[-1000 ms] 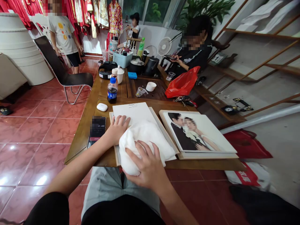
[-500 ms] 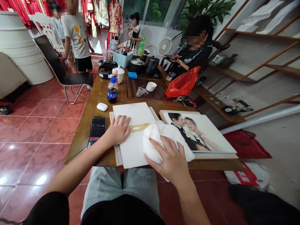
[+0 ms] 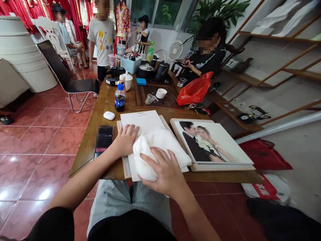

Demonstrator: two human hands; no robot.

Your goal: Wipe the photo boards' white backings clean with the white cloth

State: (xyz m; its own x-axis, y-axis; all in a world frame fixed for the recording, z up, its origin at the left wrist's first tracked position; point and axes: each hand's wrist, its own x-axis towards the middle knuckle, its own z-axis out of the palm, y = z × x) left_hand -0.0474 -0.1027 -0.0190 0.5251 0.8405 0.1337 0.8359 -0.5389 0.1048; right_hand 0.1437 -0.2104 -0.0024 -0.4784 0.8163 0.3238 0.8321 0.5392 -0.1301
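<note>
My right hand (image 3: 164, 170) presses down on a bunched white cloth (image 3: 160, 145), fingers curled over it. The cloth lies on a white sheet (image 3: 141, 121) that covers an album page at the near edge of the wooden table (image 3: 86, 147). My left hand (image 3: 125, 139) lies flat with fingers spread on the sheet's left side, holding it in place. Just right of the cloth sits an open photo album (image 3: 215, 142) showing a portrait of two people.
A phone (image 3: 104, 136) and a white earbud case (image 3: 109, 115) lie left of the sheet. Behind are a cola bottle (image 3: 120, 97), cups, a kettle and a red plastic bag (image 3: 194, 89). One person sits at the far right; others stand or sit behind. A black chair (image 3: 67, 77) stands left.
My right hand slid the cloth right toward the photo album, then back left over the white sheet. My left hand stayed put. A person in a white shirt walked rightward behind the table.
</note>
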